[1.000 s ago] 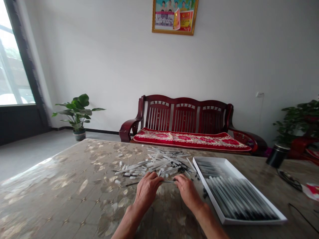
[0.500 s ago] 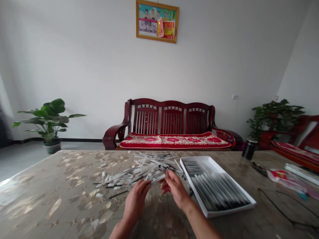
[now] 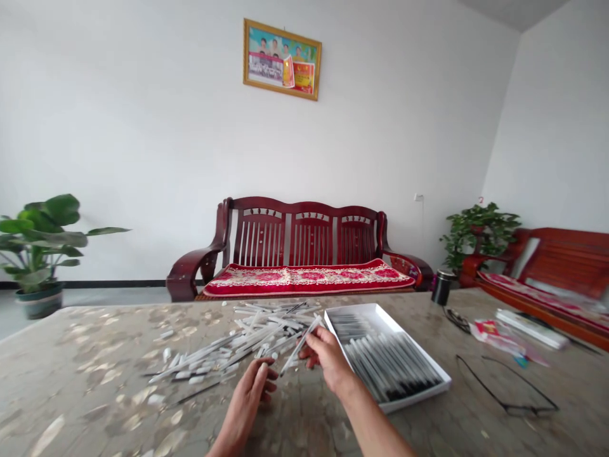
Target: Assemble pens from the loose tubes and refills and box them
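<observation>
A heap of white pen barrels, caps and thin refills (image 3: 247, 333) lies on the patterned table (image 3: 95, 355). My right hand (image 3: 325, 357) is raised a little above the table and pinches a white pen (image 3: 301, 346) that slants down to the left. My left hand (image 3: 248, 400) rests low beside the pen's lower end, fingers curled together on something I cannot make out. A white tray (image 3: 413, 393) full of finished pens lying side by side stands just right of my right hand.
A black cup (image 3: 441, 287) stands at the table's far right edge. Glasses (image 3: 507, 393), a dark cable and a red-white packet (image 3: 490, 331) lie on the right. Behind the table are a wooden bench (image 3: 295, 254), potted plants (image 3: 42, 251) and a second bench.
My right hand has lifted a white pen off the heap and tilted it. My left hand drew back toward me. The view has swung to the right.
</observation>
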`<state>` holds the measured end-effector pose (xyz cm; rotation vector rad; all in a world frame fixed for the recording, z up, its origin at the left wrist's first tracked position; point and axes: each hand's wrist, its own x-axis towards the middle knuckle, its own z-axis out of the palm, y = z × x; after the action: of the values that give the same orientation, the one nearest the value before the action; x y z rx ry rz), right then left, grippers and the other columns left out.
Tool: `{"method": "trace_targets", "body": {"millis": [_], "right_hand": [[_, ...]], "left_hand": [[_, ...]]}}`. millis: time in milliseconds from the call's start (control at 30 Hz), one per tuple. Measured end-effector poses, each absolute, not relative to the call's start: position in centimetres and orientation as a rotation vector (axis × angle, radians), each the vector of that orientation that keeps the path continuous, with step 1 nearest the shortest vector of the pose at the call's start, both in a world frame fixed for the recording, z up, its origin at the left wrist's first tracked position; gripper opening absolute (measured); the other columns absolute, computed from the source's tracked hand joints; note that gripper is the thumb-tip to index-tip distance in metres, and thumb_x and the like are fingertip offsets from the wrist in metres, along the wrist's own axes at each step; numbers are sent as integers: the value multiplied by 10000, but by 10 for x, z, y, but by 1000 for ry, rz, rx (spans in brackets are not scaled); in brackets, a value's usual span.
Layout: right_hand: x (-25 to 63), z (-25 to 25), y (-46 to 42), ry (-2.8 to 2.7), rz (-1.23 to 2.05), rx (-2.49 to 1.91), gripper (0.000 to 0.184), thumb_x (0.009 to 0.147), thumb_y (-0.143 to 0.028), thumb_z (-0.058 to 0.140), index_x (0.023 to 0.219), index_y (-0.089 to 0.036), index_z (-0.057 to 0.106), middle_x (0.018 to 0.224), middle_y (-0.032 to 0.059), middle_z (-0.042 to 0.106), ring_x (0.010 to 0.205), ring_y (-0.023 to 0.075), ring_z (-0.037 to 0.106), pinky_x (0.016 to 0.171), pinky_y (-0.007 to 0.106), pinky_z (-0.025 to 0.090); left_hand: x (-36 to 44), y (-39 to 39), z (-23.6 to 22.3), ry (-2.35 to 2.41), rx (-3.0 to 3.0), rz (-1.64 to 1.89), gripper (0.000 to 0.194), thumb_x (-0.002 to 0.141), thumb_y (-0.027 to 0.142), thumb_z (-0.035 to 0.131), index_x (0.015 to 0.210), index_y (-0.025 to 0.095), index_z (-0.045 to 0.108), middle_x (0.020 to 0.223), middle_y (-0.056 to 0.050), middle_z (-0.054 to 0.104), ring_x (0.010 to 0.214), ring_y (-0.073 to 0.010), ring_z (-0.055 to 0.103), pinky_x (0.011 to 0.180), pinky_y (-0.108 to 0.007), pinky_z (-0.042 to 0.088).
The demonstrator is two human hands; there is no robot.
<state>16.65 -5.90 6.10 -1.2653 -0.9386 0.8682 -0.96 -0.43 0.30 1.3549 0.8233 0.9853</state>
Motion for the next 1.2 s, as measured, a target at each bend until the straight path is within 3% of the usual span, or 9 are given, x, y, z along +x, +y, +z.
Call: {"method": "trace_targets", "body": {"millis": [133,267,400,533,667,867,1033,1200], "right_hand": [[212,76,-68,-907,697,-1469,514,668,-655,611,869,-183,599,738,34,686,601,149,628,449,201,418],[271,86,-92,-933,509,-1774,286,746,-478,549,785,-197,581,637,-7,633,564,140,598,450,199,387],[323,92,-122,-982,266,-2164,113,722,-298,587,690,-191,605,569,-2,612,589,176,610,518,233,383],[345,89,-140,-1057,57,-2464,76,691,-192,628,619,-177,647,689,65,701,802,241,669,641,261,390],[345,79,-148,-1119,-42,-2640,97,731,-198,618,694,-178,706,824,126,746,856,283,687,658,292,391],[336,80,-145,-1236,-131,-2669,175,797,-220,567,811,-180,737,906,156,753,864,285,698,666,296,407],[287,75,-98,-1627,-22,-2353,203,829,-201,537,842,-218,738,847,31,760,837,182,691,701,223,426],[211,52,-31,-1875,-14,-2188,262,849,-148,531,980,-250,733,1039,12,734,987,155,661,812,206,431]], "left_hand": [[-12,8,-7,913,1340,998,646,543,733,689,894,192,644,712,-30,673,594,-187,617,488,-270,463],[-12,15,-14,946,1367,1015,641,554,700,692,937,189,637,759,-59,710,626,-217,652,517,-299,492],[-15,16,-11,1023,1394,1063,595,576,682,660,926,201,639,804,-69,727,640,-234,670,514,-304,490],[-19,18,-6,1089,1435,1090,521,615,636,619,919,214,651,815,-61,737,640,-232,678,507,-289,476],[-26,23,-3,1135,1397,1217,480,626,608,592,903,219,647,802,-55,741,620,-231,670,512,-293,468],[-28,25,-2,1160,1326,1333,401,635,518,566,885,212,636,769,-49,725,576,-219,651,580,-323,495],[-22,24,-7,1175,1384,1297,262,717,413,507,861,226,619,810,-40,729,580,-199,650,627,-318,503],[-20,19,-8,1206,1499,1190,182,776,303,469,846,227,618,793,-31,722,609,-185,652,624,-284,488]]}}
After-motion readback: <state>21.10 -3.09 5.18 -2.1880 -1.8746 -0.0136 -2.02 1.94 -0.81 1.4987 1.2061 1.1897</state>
